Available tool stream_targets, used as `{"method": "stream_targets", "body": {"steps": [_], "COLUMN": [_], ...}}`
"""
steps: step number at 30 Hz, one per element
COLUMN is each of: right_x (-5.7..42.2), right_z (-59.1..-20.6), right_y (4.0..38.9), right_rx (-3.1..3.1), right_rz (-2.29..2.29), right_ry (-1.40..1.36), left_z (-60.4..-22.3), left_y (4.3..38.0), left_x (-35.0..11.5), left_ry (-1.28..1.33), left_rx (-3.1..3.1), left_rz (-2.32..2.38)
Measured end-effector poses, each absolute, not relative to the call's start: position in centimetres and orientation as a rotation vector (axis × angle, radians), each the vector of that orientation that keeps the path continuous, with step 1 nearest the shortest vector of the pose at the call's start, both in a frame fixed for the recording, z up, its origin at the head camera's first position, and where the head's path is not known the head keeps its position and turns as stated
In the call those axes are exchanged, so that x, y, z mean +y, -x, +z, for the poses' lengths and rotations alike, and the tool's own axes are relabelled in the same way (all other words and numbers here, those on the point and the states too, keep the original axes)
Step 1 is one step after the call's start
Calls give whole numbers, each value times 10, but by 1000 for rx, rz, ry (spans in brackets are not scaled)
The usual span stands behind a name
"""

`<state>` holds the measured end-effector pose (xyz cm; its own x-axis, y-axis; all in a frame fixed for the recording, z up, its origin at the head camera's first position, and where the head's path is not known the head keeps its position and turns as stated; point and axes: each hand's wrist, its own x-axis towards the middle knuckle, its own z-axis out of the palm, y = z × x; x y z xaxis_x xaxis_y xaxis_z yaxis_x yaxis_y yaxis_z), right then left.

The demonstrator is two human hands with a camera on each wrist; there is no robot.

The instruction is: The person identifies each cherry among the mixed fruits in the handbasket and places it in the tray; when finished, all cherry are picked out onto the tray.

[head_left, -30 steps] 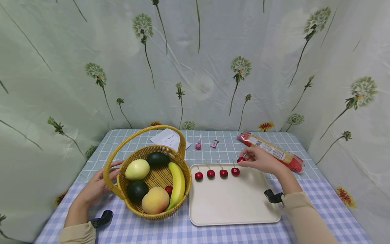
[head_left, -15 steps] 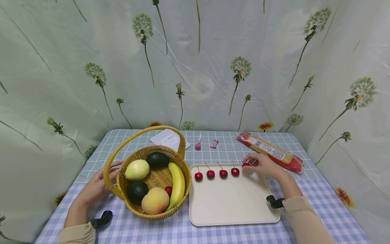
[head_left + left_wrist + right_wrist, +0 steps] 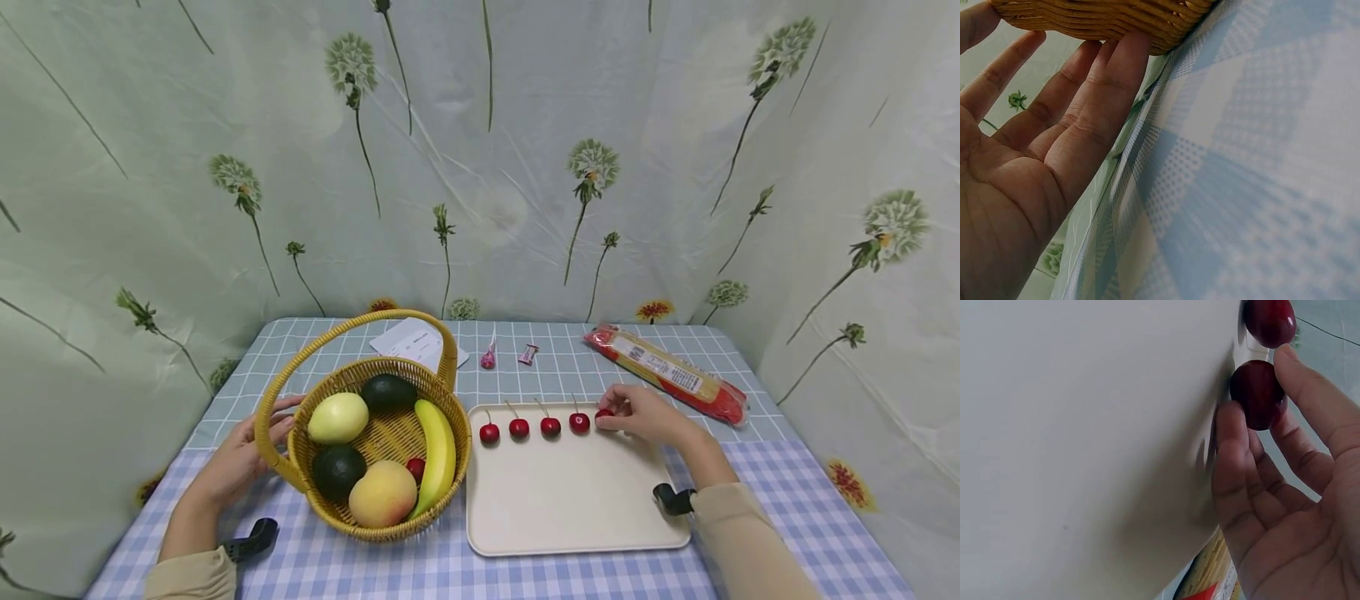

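In the head view, my right hand (image 3: 637, 414) is over the far right part of a cream tray (image 3: 570, 500), pinching a dark red cherry (image 3: 1257, 394) between thumb and fingers. Left of it a row of several stemmed cherries runs along the tray's far edge; the closest one (image 3: 579, 422) also shows at the top of the right wrist view. My left hand (image 3: 238, 454) rests with extended fingers against the outer side of a yellow wicker basket (image 3: 300, 454). In the left wrist view those fingertips (image 3: 1132, 47) are right at the basket's woven wall.
Inside the basket lie a banana (image 3: 437, 454), a peach (image 3: 382, 493), two dark avocado-like fruits, a pale green fruit (image 3: 337, 417) and a red one. Behind are white paper (image 3: 412, 340), a lollipop (image 3: 488, 357), a small wrapped candy (image 3: 528, 354) and a long red-and-yellow package (image 3: 667, 373).
My right hand has moved right and down with the cherry, from above the tray's far edge to the right end of the row. The left hand and basket have stayed put.
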<state>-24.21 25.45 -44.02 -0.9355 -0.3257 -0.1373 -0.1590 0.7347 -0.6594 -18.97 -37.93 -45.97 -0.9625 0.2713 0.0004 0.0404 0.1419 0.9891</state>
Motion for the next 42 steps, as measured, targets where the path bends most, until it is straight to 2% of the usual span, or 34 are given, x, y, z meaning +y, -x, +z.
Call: {"method": "stream_targets", "body": {"steps": [21,29,35,42], "right_x": [257,256,237,184], "right_z": [-437,-421,-396,-362], "right_y": [239,240,244,245], "right_rx": [2703,2780,2796,2695], "right_rz": [-969,-884,-849,-782], "right_ry": [462,416,551,758], "left_z": [-464,-464,-463,-462], "left_y": [190,192,194,192], "left_x": [-380,-381,-380,-380], "left_ry": [-313,-337,-359,-339], "left_rx": [2208,2203,2177,2199], "left_rz": [1954,1954,1977,1963]}}
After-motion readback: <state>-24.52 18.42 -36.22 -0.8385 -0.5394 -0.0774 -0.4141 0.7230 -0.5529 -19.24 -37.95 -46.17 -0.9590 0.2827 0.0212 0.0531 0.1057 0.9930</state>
